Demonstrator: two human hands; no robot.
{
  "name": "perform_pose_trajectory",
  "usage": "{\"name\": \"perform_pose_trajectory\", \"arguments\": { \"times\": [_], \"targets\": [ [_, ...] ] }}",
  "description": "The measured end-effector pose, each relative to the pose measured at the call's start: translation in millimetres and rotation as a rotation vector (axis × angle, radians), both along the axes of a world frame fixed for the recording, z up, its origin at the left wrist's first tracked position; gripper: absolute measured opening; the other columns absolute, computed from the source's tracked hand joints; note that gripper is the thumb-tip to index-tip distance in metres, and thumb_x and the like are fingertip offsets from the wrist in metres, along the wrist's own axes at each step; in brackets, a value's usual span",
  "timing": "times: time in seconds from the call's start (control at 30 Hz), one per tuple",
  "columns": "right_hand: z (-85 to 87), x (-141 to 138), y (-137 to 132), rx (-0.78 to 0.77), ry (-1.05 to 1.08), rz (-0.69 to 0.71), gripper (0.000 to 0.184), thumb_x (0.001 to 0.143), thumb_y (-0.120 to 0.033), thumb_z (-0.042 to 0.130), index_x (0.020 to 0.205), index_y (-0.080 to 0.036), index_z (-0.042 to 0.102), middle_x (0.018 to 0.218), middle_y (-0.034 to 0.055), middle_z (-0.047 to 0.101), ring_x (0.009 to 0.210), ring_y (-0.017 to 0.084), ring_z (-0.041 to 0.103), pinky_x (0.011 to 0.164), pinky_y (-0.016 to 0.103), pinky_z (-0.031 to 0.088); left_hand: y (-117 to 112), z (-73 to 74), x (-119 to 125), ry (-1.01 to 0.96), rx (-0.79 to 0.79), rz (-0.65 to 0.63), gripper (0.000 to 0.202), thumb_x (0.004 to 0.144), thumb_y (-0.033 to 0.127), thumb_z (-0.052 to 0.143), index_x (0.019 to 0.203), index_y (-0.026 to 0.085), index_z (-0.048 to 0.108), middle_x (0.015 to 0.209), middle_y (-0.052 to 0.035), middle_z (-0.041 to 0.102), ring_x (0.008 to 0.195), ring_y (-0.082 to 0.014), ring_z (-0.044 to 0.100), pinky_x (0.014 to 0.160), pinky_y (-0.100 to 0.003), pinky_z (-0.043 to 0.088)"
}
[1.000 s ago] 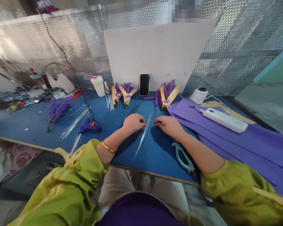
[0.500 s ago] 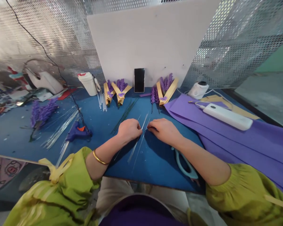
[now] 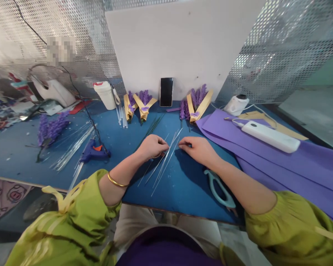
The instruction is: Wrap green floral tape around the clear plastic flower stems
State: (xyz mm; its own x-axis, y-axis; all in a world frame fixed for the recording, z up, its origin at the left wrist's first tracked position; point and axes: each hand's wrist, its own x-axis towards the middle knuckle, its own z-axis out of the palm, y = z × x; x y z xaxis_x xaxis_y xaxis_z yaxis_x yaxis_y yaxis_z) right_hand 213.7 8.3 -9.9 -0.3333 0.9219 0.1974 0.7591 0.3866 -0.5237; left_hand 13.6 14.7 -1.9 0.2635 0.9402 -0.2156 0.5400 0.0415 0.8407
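Several thin, pale wires (image 3: pixel 163 169) lie fanned out at a slant on the blue table between my hands. My left hand (image 3: pixel 153 146) is closed in a pinch at their left side, with a wire at its fingertips. To the right, my right hand (image 3: pixel 198 149) has its thumb and fingers pressed together, a little apart from the nearest wire; whether something fine is in them cannot be seen. Dark green stems (image 3: pixel 152 128) lie just beyond my left hand. Pale blue-handled scissors (image 3: pixel 220 190) rest below my right forearm.
Purple sheets (image 3: pixel 266 159) cover the right side, under a white power bank (image 3: pixel 270 136). Small wrapped lavender bouquets (image 3: pixel 199 103) and a phone (image 3: pixel 166 92) stand at the back. Leftward are a blue glue gun (image 3: pixel 96 152), a wire bundle (image 3: pixel 72 149) and loose purple flowers (image 3: pixel 51 127).
The wires between my hands have spread apart. My right fingertips have shifted slightly right, away from them, while my left hand keeps its pinch. The view has moved a little.
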Motion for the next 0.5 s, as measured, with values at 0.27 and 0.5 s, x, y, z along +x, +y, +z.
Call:
{"name": "perform_pose_trajectory", "arguments": {
  "times": [0.27, 0.5],
  "targets": [
    [0.5, -1, 0, -0.581, 0.961, -0.083, 0.021, 0.073, -0.036, 0.072, 0.083, -0.017, 0.071, 0.087, 0.0048, 0.070, 0.066, 0.010, 0.060, 0.057, 0.021, 0.046, -14, 3.2, 10, -0.435, -0.207, -0.064, 0.016, 0.073, 0.026, 0.069, 0.070, 0.012, 0.064, 0.053, 0.0000, 0.059, 0.046, -0.0063, 0.052, 0.045, -0.018, 0.034],
    [9.6, -3, -5, -0.660, 1.115, -0.040, 0.021, 0.069, -0.033, 0.076, 0.074, -0.014, 0.069, 0.067, 0.0011, 0.063, 0.059, 0.009, 0.058, 0.049, 0.019, 0.046, -18, -2.3, 15, -0.482, -0.340, -0.117, 0.016, 0.072, 0.027, 0.069, 0.069, 0.012, 0.064, 0.055, -0.0007, 0.059, 0.045, -0.0063, 0.052, 0.044, -0.017, 0.034]
  ]
}}
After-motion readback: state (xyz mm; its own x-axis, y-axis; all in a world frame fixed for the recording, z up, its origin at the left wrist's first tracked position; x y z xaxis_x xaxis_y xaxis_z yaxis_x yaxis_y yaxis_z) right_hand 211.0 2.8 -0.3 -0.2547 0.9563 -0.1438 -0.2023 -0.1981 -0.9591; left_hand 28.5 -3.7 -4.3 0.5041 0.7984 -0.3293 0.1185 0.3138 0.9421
